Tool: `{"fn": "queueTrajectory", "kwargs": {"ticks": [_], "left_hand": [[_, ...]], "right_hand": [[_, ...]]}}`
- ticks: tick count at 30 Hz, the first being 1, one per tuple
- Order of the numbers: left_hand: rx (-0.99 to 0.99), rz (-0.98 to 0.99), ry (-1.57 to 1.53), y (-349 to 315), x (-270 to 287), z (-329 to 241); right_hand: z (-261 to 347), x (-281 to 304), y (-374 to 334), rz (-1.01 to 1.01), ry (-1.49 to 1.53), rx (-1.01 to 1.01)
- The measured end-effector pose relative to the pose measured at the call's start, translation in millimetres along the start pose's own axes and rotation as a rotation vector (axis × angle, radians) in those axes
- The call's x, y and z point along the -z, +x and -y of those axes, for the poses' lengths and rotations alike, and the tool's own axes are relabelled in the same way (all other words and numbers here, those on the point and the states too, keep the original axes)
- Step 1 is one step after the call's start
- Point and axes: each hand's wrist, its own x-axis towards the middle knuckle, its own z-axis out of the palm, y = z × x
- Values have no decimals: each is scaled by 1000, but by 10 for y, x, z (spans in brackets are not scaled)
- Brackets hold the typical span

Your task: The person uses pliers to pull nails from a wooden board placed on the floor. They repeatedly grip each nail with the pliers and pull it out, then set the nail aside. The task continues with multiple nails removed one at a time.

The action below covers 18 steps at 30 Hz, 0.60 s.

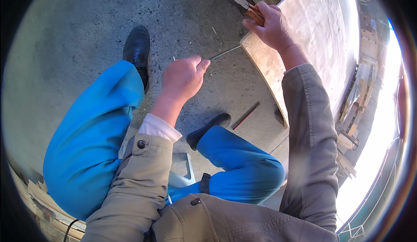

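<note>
My left hand [183,76] is clenched in a fist around what looks like a thin rod [226,52] or stiff wire; I can't make out the fingertips underneath. Over on the right, my right hand [273,29] has its fingers wrapped round the orange-brown handles of some pliers [247,7]. Can't tell from this angle whether the nose is parted.

The relation that matters, imo: the rod runs from the left fist up and right, ending around the near corner of a plywood panel [321,24]. Left hand's obviously nearer, since it's gripping it. The pliers sit past the rod's far end, toward the top, with their long axis slanting up-left, so the nose points away from the rod rather than along it. No idea from one view whether the rod actually touches the panel, but that corner is the thing crowding the gap.

Further out, a dark and red pencil-like stick [246,115] lies on the concrete floor [95,29] by a black shoe [135,46]'s mate, and there's a pale plastic stool [184,179] below, plus stacked timber [358,92] off right.
</note>
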Motion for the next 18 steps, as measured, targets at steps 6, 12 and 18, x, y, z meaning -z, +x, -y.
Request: {"fn": "queueTrajectory", "kwargs": {"ticks": [6, 12, 18], "left_hand": [[42, 59, -98, 10, 42, -55], [236, 268, -322, 19, 75, -189], [292, 259, -644, -180, -66, -380]], "right_hand": [[53, -27, -9, -1, -9, -52], [11, -39, 34, -33, -20, -78], [-28, -67, 2, -25, -26, -93]]}}
